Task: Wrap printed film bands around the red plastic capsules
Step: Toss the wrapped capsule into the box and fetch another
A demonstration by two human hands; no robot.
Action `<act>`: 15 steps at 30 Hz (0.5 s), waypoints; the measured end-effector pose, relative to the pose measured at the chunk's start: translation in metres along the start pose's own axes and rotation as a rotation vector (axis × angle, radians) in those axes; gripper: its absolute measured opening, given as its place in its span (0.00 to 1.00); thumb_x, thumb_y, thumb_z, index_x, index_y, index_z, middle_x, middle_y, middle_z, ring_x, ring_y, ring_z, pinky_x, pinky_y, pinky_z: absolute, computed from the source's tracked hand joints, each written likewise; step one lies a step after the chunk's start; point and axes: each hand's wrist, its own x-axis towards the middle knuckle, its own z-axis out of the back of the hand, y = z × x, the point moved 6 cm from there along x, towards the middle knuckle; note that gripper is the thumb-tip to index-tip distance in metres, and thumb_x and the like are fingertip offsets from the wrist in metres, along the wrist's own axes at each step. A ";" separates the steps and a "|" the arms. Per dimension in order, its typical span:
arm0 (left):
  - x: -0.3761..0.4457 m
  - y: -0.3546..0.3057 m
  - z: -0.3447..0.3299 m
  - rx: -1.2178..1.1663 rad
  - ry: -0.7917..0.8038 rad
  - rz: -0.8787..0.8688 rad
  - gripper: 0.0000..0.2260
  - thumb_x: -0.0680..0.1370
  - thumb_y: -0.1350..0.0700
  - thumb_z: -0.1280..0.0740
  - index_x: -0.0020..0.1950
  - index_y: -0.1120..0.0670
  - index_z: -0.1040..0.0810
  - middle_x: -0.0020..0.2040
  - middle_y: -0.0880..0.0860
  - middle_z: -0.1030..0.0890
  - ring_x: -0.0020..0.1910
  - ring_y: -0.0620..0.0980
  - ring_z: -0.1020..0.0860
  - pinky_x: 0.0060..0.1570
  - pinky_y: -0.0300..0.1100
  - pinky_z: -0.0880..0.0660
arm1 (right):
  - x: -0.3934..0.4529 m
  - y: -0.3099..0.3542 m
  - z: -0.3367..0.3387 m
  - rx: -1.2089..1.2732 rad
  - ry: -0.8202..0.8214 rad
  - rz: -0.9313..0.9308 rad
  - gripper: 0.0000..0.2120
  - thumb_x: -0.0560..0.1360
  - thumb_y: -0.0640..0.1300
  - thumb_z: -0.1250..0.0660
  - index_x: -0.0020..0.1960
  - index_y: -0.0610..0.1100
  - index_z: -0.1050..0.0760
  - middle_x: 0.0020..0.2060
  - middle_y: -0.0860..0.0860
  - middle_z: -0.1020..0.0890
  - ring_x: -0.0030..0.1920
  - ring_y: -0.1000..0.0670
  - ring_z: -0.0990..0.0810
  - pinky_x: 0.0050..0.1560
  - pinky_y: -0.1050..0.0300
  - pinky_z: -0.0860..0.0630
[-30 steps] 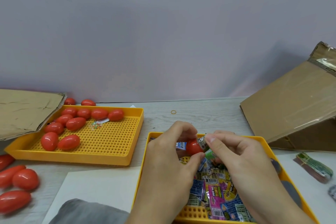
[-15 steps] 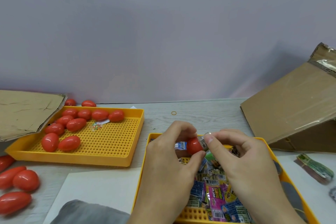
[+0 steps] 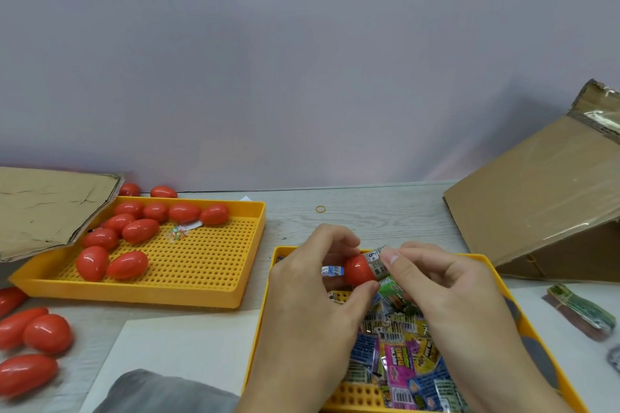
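Since the earlier frame, we note the printed film band (image 3: 376, 261) sits further onto the red capsule (image 3: 358, 270). The left hand (image 3: 312, 292) grips the capsule above the near yellow tray (image 3: 268, 298); the right hand (image 3: 446, 292) pinches the band.

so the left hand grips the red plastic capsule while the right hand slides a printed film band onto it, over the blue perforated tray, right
Not quite: the perforated tray beneath is yellow, not blue, as the head view shows. The rest holds: the left hand grips the red plastic capsule while the right hand slides a printed film band onto it.
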 end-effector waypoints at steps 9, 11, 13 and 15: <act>0.000 -0.001 0.002 -0.003 -0.012 0.009 0.15 0.69 0.59 0.21 0.48 0.43 0.20 0.45 0.39 0.19 0.49 0.41 0.19 0.47 0.37 0.20 | -0.001 0.007 0.002 -0.104 -0.048 0.085 0.16 0.59 0.64 0.32 0.39 0.57 0.15 0.44 0.55 0.17 0.49 0.56 0.18 0.56 0.46 0.23; 0.000 -0.002 0.001 -0.002 -0.005 0.004 0.14 0.69 0.59 0.22 0.49 0.43 0.18 0.45 0.39 0.19 0.50 0.41 0.19 0.48 0.37 0.20 | -0.002 0.008 0.002 -0.118 -0.051 0.101 0.13 0.60 0.63 0.31 0.39 0.57 0.15 0.44 0.55 0.17 0.49 0.55 0.18 0.55 0.46 0.23; 0.000 -0.003 0.001 -0.018 -0.005 0.000 0.13 0.70 0.60 0.22 0.48 0.43 0.17 0.45 0.38 0.19 0.50 0.41 0.19 0.46 0.35 0.20 | -0.002 0.009 0.002 -0.126 -0.052 0.112 0.11 0.61 0.61 0.30 0.38 0.58 0.15 0.43 0.55 0.17 0.48 0.55 0.18 0.54 0.48 0.22; 0.000 -0.003 0.001 -0.013 0.000 -0.001 0.12 0.70 0.60 0.22 0.47 0.44 0.17 0.45 0.38 0.19 0.50 0.41 0.20 0.46 0.35 0.20 | -0.002 0.010 0.002 -0.130 -0.052 0.128 0.10 0.61 0.61 0.29 0.38 0.59 0.16 0.43 0.55 0.17 0.47 0.55 0.18 0.51 0.52 0.22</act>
